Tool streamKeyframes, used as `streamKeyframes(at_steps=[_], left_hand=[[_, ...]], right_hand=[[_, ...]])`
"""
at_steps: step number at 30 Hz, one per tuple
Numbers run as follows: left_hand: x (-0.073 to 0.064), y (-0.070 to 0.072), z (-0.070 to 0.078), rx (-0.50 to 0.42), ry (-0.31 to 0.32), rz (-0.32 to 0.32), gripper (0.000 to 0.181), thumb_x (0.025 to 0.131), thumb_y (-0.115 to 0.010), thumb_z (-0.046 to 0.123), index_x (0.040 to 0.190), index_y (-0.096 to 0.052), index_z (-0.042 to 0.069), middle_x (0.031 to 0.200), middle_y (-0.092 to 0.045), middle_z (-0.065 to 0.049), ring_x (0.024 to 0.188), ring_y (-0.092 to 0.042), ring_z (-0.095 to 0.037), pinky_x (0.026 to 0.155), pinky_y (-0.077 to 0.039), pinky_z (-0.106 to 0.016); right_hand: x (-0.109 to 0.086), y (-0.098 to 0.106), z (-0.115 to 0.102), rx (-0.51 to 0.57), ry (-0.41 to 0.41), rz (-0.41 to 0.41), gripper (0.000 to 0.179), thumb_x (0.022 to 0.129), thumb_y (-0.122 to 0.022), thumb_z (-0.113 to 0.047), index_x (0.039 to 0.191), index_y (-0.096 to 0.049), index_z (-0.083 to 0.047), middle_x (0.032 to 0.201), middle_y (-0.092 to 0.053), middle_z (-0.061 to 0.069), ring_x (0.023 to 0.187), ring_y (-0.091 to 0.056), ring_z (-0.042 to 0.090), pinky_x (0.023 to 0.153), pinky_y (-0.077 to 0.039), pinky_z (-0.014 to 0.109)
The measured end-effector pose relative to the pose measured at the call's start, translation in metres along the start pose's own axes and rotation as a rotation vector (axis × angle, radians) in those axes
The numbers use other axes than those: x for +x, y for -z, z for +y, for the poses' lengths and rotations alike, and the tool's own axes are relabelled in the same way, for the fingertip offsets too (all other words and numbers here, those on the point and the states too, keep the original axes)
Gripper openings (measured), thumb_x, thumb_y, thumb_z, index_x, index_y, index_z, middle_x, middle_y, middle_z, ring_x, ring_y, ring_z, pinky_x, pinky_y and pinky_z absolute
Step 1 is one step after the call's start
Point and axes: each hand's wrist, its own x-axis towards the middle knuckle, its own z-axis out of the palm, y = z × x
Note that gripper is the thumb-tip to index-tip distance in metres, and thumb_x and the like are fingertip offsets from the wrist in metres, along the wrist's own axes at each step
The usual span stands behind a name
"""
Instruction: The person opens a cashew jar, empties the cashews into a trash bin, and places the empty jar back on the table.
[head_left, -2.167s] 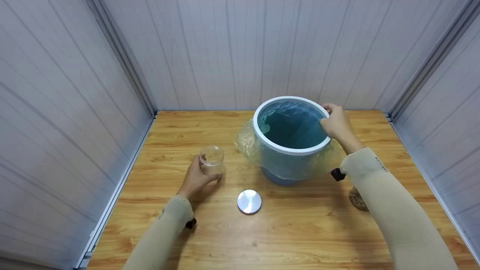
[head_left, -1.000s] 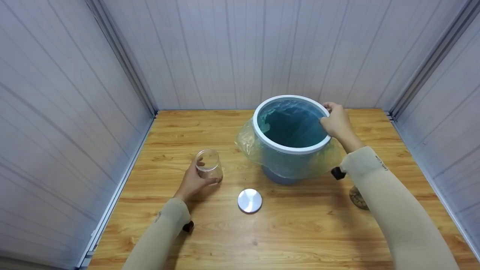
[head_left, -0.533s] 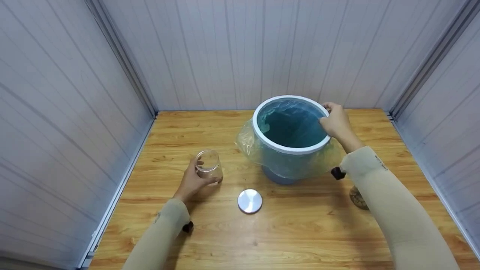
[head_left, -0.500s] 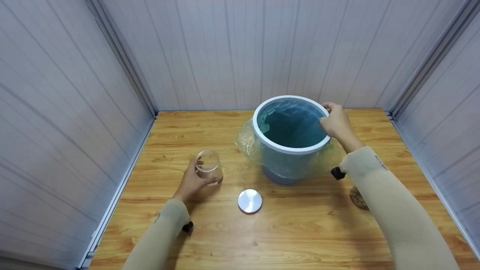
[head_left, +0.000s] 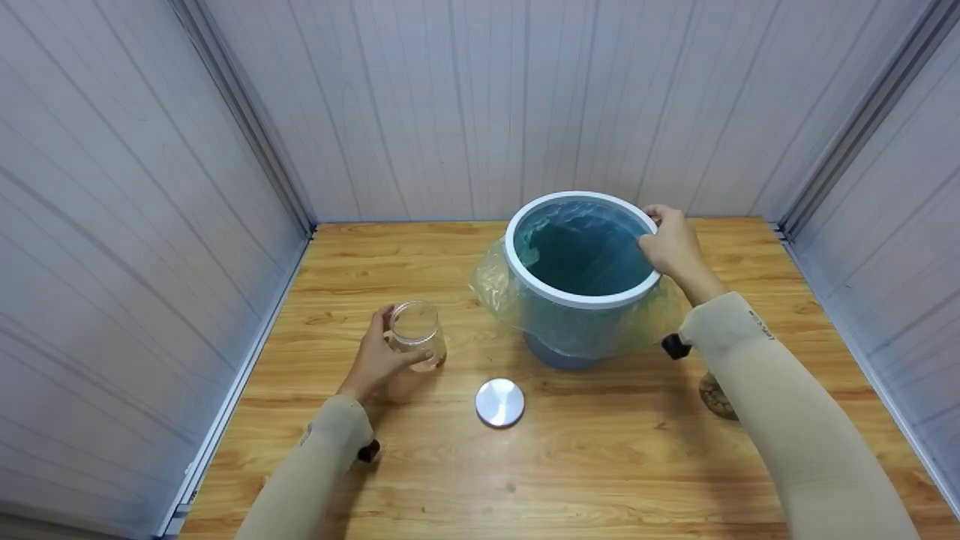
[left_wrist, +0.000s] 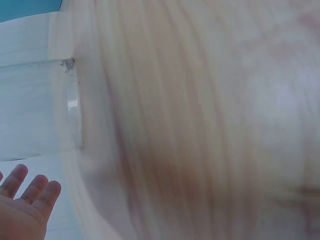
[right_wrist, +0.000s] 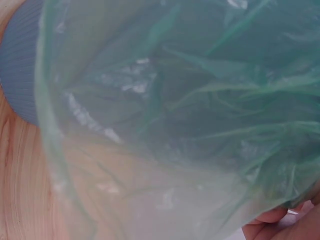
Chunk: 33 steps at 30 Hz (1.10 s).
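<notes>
A clear jar [head_left: 417, 335], its mouth uncovered, stands upright on the wooden table. My left hand [head_left: 373, 358] is at the jar's left side, thumb in front of it; in the left wrist view the spread fingers [left_wrist: 35, 190] are apart from the jar wall [left_wrist: 30, 110]. My right hand [head_left: 671, 244] grips the far right of the white rim on a blue-grey trash can [head_left: 566, 352]. A thin green plastic bag [head_left: 495, 289] lines the can and hangs over its outside. Up close, the bag [right_wrist: 150, 100] covers most of the right wrist view, with fingertips at its lower right.
A round silver lid [head_left: 499, 403] lies flat between the jar and my right arm. Partly hidden by the right sleeve [head_left: 780, 405] is a round brown, mottled object [head_left: 716, 396]. Pale panel walls [head_left: 480, 105] enclose the table on three sides.
The jar has shifted slightly left and towards me, then stayed put. My left hand has just loosened and drawn a little to the left. The right hand keeps its grip on the can.
</notes>
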Motion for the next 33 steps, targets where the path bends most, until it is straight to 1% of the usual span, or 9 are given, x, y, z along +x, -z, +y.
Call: streamKeyframes(at_steps=[3, 8, 12, 15, 20, 24, 29, 33], left_hand=[[0.0, 0.002, 0.001, 0.007, 0.0, -0.008, 0.121, 0.079, -0.1, 0.03, 0.169, -0.024, 0.006, 0.165, -0.04, -0.024, 0.157, -0.036, -0.042, 0.133, -0.024, -0.064], [0.0, 0.005, 0.001, 0.026, -0.008, -0.021, 0.12, 0.079, -0.1, 0.033, 0.169, -0.025, 0.006, 0.166, -0.038, -0.024, 0.158, -0.034, -0.041, 0.133, -0.024, -0.065], [-0.001, 0.007, 0.002, 0.055, 0.003, -0.008, 0.119, 0.079, -0.1, 0.032, 0.169, -0.025, 0.009, 0.17, -0.037, -0.019, 0.16, -0.032, -0.038, 0.134, -0.024, -0.062], [-0.001, 0.008, 0.005, 0.065, 0.014, -0.001, 0.12, 0.079, -0.1, 0.03, 0.17, -0.025, 0.01, 0.169, -0.038, -0.016, 0.16, -0.032, -0.037, 0.134, -0.024, -0.06], [-0.001, 0.012, 0.013, 0.075, 0.004, -0.012, 0.121, 0.079, -0.1, 0.033, 0.17, -0.024, 0.01, 0.169, -0.039, -0.019, 0.16, -0.032, -0.038, 0.134, -0.023, -0.06], [0.0, 0.015, 0.018, 0.082, -0.006, -0.025, 0.122, 0.08, -0.1, 0.035, 0.171, -0.023, 0.011, 0.17, -0.035, -0.021, 0.161, -0.03, -0.038, 0.134, -0.023, -0.059], [0.002, 0.017, 0.024, 0.103, -0.023, -0.032, 0.12, 0.081, -0.098, 0.038, 0.171, -0.023, 0.011, 0.173, -0.032, -0.022, 0.163, -0.028, -0.039, 0.134, -0.024, -0.061], [0.004, 0.02, 0.03, 0.12, -0.034, -0.03, 0.12, 0.081, -0.098, 0.041, 0.171, -0.023, 0.012, 0.174, -0.032, -0.019, 0.164, -0.027, -0.038, 0.135, -0.023, -0.059]], right_hand=[[0.0, 0.0, -0.001, 0.007, -0.015, -0.008, 0.057, 0.093, -0.048, 0.002, 0.149, -0.052, 0.008, 0.139, -0.059, 0.032, 0.124, -0.058, 0.043, 0.114, -0.051, 0.059], [0.001, 0.0, -0.001, 0.018, -0.022, -0.011, 0.057, 0.093, -0.047, 0.003, 0.15, -0.051, 0.008, 0.141, -0.059, 0.032, 0.127, -0.057, 0.044, 0.116, -0.05, 0.059], [0.001, 0.0, 0.0, 0.02, -0.017, -0.014, 0.058, 0.093, -0.048, 0.003, 0.151, -0.05, 0.009, 0.141, -0.058, 0.033, 0.128, -0.057, 0.045, 0.116, -0.05, 0.061], [0.001, 0.0, 0.001, 0.018, -0.019, -0.016, 0.058, 0.094, -0.048, 0.002, 0.152, -0.05, 0.008, 0.141, -0.058, 0.033, 0.127, -0.057, 0.045, 0.115, -0.051, 0.061], [0.001, 0.001, 0.001, 0.01, -0.019, -0.014, 0.057, 0.094, -0.049, 0.002, 0.152, -0.05, 0.008, 0.141, -0.058, 0.033, 0.126, -0.057, 0.046, 0.115, -0.051, 0.061], [0.0, 0.001, 0.0, 0.002, -0.012, -0.002, 0.058, 0.093, -0.049, 0.002, 0.151, -0.051, 0.008, 0.14, -0.06, 0.033, 0.125, -0.059, 0.045, 0.113, -0.052, 0.06], [-0.001, 0.0, 0.0, -0.001, -0.02, 0.003, 0.058, 0.093, -0.049, 0.002, 0.151, -0.052, 0.008, 0.138, -0.06, 0.032, 0.124, -0.059, 0.045, 0.112, -0.054, 0.061], [0.0, 0.0, -0.001, 0.01, -0.028, -0.012, 0.058, 0.094, -0.048, 0.002, 0.152, -0.05, 0.008, 0.142, -0.058, 0.033, 0.127, -0.058, 0.046, 0.114, -0.053, 0.062]])
